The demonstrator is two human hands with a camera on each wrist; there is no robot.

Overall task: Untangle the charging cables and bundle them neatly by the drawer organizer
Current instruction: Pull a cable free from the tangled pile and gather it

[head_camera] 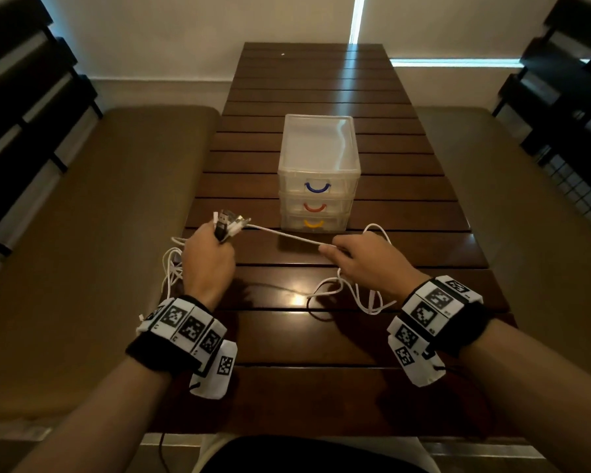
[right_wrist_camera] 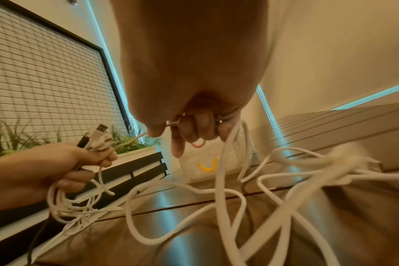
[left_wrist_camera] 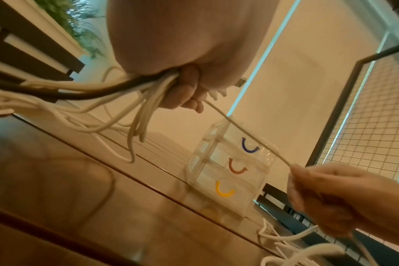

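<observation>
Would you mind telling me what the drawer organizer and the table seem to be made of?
The drawer organizer looks like clear, slightly frosted plastic: the table shows through its walls, and its three handles are coloured, glossy and moulded. The table looks like dark wooden slats with a glossy varnish, given the parallel grooves and the bright reflection near the hands; a wood-look laminate cannot be ruled out.

no readable text, wrist bands point(head_camera: 191, 327) carry only black-and-white square code markers
</observation>
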